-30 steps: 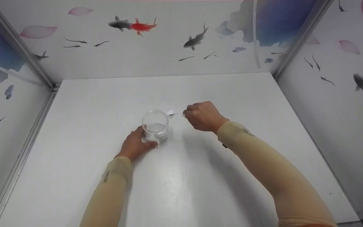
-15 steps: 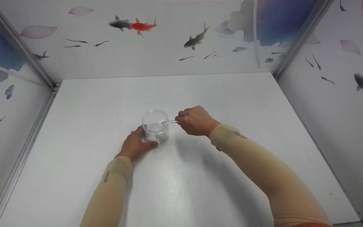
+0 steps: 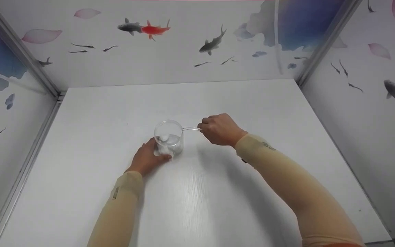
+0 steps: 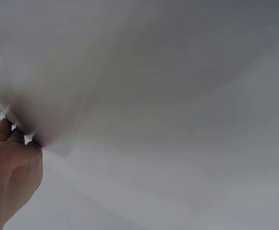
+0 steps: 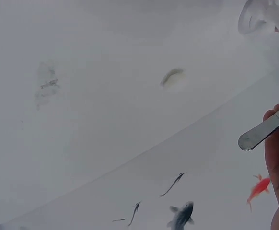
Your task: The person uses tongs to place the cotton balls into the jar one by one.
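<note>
A clear, round, open-topped jar (image 3: 178,145) stands upright on the white table, with several white fluffy balls (image 3: 163,138) inside. My left hand (image 3: 146,158) holds it from the left, thumb across the near side; some of its fingers are hidden behind the jar. My right hand (image 3: 221,128) pinches metal tweezers (image 3: 192,129), which point left with their tips at the jar's right rim. No ball shows between the tips. In the right wrist view the rounded flat back end of the tweezers sticks out of the fingers, and part of the jar (image 5: 247,19) shows top right.
The white tabletop (image 3: 115,113) is enclosed by a back panel (image 3: 170,65) and side panels printed with fish and petals. A small pale round patch (image 5: 175,80) lies on the surface in the right wrist view; what it is cannot be made out.
The tweezers, with a white ball at their tips, moved left and down over the jar's mouth, then back right. A white ball now shows inside the jar. My left hand stayed still.
</note>
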Demonstrator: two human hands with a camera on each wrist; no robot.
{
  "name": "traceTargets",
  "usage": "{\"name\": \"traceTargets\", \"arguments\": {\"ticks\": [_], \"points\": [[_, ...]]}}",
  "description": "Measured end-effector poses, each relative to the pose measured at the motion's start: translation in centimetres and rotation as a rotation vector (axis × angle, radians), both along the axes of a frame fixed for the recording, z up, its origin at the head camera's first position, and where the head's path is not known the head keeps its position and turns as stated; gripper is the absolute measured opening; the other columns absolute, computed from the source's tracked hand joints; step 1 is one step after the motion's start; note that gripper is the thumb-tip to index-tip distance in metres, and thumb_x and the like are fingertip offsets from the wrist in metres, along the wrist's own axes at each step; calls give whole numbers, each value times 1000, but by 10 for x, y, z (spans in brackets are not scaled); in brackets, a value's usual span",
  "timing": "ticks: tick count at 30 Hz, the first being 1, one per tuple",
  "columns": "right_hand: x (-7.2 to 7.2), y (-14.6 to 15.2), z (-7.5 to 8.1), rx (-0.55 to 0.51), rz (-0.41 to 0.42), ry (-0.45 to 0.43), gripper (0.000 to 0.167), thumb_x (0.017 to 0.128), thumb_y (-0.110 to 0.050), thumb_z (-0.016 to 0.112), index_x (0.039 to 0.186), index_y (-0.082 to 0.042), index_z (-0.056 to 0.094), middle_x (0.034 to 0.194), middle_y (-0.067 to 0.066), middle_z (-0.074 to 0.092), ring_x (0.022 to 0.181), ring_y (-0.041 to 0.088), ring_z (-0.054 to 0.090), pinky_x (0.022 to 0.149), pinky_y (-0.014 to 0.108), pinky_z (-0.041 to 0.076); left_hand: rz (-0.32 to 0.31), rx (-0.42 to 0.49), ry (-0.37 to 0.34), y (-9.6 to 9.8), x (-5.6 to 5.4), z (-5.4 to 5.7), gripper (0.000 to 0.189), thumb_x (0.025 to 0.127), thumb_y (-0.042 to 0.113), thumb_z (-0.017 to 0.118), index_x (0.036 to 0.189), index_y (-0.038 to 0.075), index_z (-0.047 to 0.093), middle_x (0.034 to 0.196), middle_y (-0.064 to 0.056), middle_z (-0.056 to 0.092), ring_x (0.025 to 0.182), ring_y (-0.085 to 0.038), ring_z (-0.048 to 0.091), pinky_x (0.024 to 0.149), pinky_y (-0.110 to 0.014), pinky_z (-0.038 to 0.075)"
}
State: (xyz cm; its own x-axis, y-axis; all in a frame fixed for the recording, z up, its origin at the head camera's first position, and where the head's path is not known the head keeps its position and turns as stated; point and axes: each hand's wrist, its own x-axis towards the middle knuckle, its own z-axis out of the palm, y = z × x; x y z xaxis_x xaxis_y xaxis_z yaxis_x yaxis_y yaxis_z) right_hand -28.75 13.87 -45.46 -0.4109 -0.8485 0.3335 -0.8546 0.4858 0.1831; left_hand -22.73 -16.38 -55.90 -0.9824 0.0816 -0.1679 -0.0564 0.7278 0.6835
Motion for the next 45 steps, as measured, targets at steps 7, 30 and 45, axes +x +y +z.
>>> {"name": "traceTargets", "arguments": {"ticks": [7, 30, 45], "points": [[-9, 24, -8, -9, -73, -33, 8, 91, -10, 69, 93, -7, 76, 78, 4, 69, 62, 17, 64, 50, 34, 56, 11, 0, -7, -1, 0, -2, 108, 76, 63, 77, 157, 11, 30, 156, -12, 37, 145, -41, 25, 119, -56, 18], [-33, 67, -39, 183, -348, -138, 11, 93, -9, 67, 94, -7, 78, 80, 7, 70, 65, 20, 66, 57, 36, 59, 22, 5, -4, 2, 3, 3, 102, 77, 61, 78, 156, 16, 32, 156, -9, 40, 145, -37, 28, 119, -54, 20], [-42, 51, -47, 169, -355, -193, 10, 92, -13, 72, 96, -6, 77, 83, 8, 71, 68, 22, 67, 63, 37, 60, 27, 0, -27, 3, 2, 4, 103, 77, 58, 79, 157, 14, 31, 157, -10, 37, 145, -37, 28, 120, -53, 20]]}}
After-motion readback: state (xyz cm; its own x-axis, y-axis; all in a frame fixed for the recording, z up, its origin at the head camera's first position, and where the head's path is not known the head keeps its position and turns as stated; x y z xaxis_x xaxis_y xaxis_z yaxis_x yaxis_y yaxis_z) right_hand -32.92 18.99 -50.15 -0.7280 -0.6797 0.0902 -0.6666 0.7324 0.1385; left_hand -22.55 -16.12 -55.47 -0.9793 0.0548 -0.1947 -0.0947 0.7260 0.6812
